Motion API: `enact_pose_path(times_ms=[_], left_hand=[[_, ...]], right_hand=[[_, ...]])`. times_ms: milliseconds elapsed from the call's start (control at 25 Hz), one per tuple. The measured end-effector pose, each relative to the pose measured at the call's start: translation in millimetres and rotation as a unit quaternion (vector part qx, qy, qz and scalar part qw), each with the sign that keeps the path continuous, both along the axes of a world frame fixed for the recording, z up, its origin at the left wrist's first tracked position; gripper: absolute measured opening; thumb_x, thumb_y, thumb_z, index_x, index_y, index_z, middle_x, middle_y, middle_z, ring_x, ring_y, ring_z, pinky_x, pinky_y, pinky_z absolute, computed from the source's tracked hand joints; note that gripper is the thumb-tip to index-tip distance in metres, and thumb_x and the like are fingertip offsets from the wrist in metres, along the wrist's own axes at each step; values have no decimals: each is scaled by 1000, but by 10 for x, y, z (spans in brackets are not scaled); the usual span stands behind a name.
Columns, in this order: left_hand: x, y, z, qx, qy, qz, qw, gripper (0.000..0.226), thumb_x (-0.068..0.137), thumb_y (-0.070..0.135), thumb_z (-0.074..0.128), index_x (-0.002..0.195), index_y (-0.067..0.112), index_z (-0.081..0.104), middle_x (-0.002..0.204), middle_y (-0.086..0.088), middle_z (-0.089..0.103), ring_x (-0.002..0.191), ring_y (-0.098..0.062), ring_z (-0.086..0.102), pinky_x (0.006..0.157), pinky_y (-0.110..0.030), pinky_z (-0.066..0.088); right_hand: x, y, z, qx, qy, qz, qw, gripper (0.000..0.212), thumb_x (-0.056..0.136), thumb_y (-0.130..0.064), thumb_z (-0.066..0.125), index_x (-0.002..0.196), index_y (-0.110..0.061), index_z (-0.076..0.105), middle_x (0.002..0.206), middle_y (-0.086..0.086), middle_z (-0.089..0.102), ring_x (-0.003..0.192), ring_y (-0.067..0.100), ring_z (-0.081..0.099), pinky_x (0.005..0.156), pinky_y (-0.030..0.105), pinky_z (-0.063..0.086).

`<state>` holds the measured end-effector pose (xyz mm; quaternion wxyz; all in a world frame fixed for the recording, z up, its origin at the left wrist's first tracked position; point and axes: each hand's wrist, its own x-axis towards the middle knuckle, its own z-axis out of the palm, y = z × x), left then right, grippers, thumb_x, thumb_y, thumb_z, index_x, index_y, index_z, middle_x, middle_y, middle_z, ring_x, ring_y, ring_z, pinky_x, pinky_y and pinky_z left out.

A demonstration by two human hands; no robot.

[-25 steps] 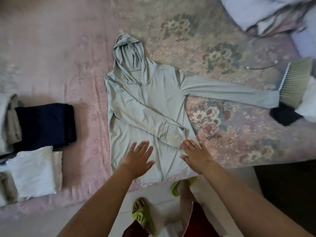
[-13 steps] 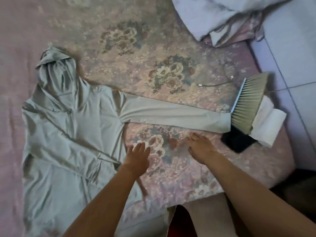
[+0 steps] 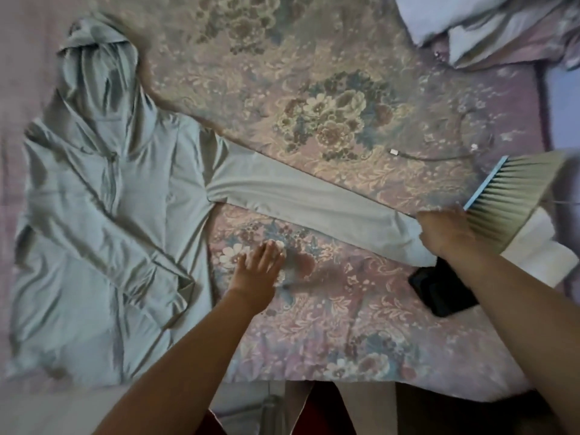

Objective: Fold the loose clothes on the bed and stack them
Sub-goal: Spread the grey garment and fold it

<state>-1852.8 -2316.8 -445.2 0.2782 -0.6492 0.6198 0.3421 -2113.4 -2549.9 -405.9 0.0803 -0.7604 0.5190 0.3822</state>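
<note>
A pale green hooded jacket [image 3: 103, 215] lies flat on the floral bedspread [image 3: 329, 98], hood toward the far side. One sleeve is folded across its front. The other sleeve [image 3: 314, 205] stretches out to the right. My right hand [image 3: 445, 233] is at that sleeve's cuff, knuckles up and fingers curled down over the cloth; their tips are hidden and blurred. My left hand [image 3: 260, 268] hovers flat over the bedspread just right of the jacket's body, fingers straight and holding nothing.
A brush with a blue back and pale bristles [image 3: 518, 199] lies right behind my right hand. A black phone [image 3: 439, 290] and a white roll [image 3: 539, 252] sit beside it. A charging cable [image 3: 439, 156] lies farther back, crumpled bedding [image 3: 486, 23] at top right.
The view has swung to the right. My right hand moved from the jacket's hem out to the stretched sleeve's cuff. My left hand left the hem and now hangs over the bedspread.
</note>
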Motion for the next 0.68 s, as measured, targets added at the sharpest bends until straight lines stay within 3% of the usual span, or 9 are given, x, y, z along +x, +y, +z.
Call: enact_pose_path(times_ms=[80,160,200,240,280,320,400,520,680], left_hand=[[46,-30,136,-27,52,57,997,65,100,35,33,152,19,-4,159,-7,-9,147,-24,-3,118,-43,7],[73,8,314,-91,150,216,960,56,100,39,35,150,20,19,157,-6,18,142,-22,23,114,-35,21],[43,-7,425,-98,230,348,904,51,100,41,37,145,20,33,151,-6,34,134,-21,38,109,-33,29],[52,-6,561,-77,319,491,807,46,99,43,38,137,19,45,141,-6,48,121,-21,51,103,-34,36],[99,17,748,-49,406,607,682,43,100,44,36,128,17,54,128,-8,59,108,-20,59,97,-36,42],[66,-26,884,-26,463,675,574,43,101,43,32,119,15,59,114,-8,66,96,-20,64,91,-37,46],[303,162,1165,-34,539,709,454,47,101,43,25,104,15,63,91,-6,70,78,-17,66,72,-31,53],[965,727,1486,-114,584,709,378,47,91,52,31,93,16,62,69,-6,59,54,-13,55,48,-24,41],[1968,1624,1560,-187,572,732,319,53,80,59,37,103,19,62,88,-10,60,78,-20,55,64,-32,38]], right_hand=[[161,83,149,47,-184,-157,969,35,89,-7,55,123,-9,53,126,14,57,116,30,53,91,31,43],[463,346,391,80,-356,-243,899,30,85,3,57,112,-11,59,118,11,59,109,22,54,77,18,42],[637,517,529,93,-404,-253,874,29,86,4,57,105,-17,59,111,4,60,104,14,53,69,7,40],[862,734,662,111,-439,-251,855,29,87,3,57,99,-23,58,103,-5,58,97,5,52,63,1,37],[1135,978,799,128,-461,-241,844,32,88,2,57,93,-30,56,97,-13,56,88,-6,52,59,0,37],[1309,1176,879,143,-483,-240,830,36,89,0,56,90,-35,55,94,-17,54,81,-12,52,59,0,38],[1887,1657,1060,164,-508,-209,819,36,90,-2,55,88,-38,55,97,-16,57,85,-15,53,67,1,39],[2891,2362,1263,160,-538,-155,813,26,89,-4,52,101,-27,58,107,-5,60,99,3,56,83,11,43],[4070,3227,1391,207,-559,-129,792,28,91,-4,51,114,-17,56,118,-1,57,109,10,54,86,21,45]])
